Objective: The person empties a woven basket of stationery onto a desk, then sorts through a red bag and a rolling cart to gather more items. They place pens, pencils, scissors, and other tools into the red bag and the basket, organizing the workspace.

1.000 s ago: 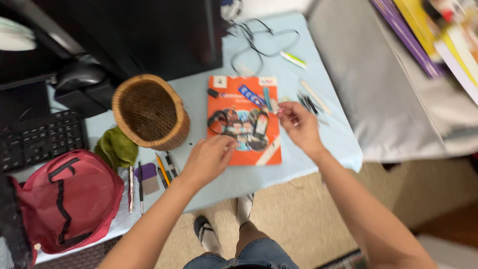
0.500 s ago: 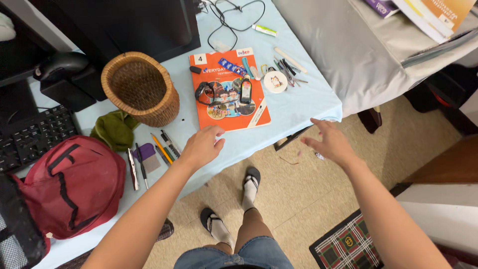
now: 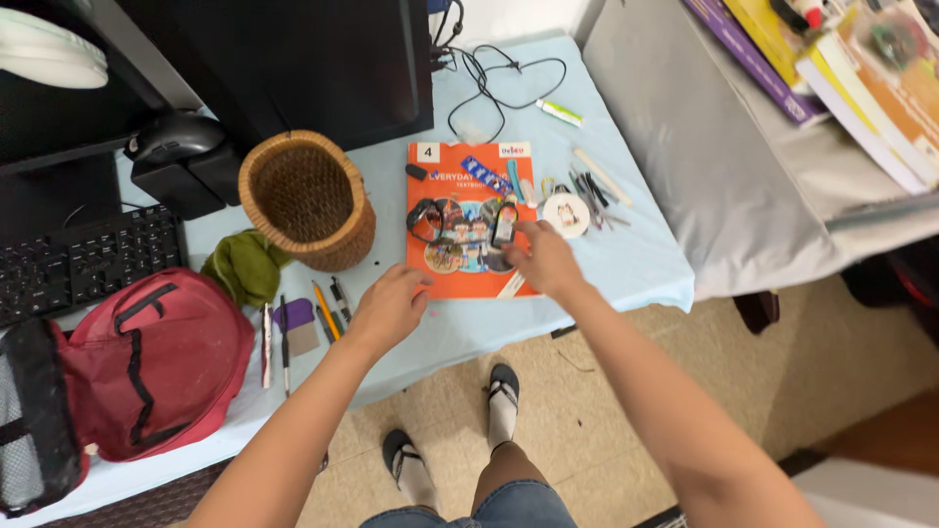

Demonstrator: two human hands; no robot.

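An orange textbook lies flat on the light blue table. On it are a black strap, a small dark bottle and a blue strip. My right hand reaches over the book's lower right part, its fingertips at the small bottle, not closed around it. My left hand rests on the table at the book's lower left corner with fingers loosely apart, holding nothing. A round white disc lies just right of the book.
A wicker basket stands left of the book, with a green cloth, pens and a red bag nearer me. Keyboard, mouse, monitor and cables are behind. A grey-covered surface with stacked books is right.
My right hand has come back from off the table's right edge onto the orange book, to the small bottle. My left hand stays near the book's lower left corner.
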